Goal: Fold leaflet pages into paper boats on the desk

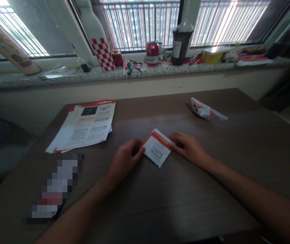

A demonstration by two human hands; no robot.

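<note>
A small folded paper (157, 150), printed with an orange-red band and black text, is turned cornerwise at the middle of the brown table. My left hand (126, 157) pinches its left corner between thumb and fingers. At the opposite corner, my right hand (189, 147) grips the paper the same way, thumb in front. The fingertips behind the paper are partly hidden. Farther back on the right lies another folded paper (207, 110) with orange and white print, its sides raised off the tabletop, touched by neither hand.
A stack of printed sheets (86, 127) lies at the table's left. Nearer me is a phone-shaped object (56, 188), blurred out by pixels. Along the granite windowsill (68, 79) stand a checkered bottle (101, 51), a red can-like container (152, 53) and a dark drink cup (180, 45).
</note>
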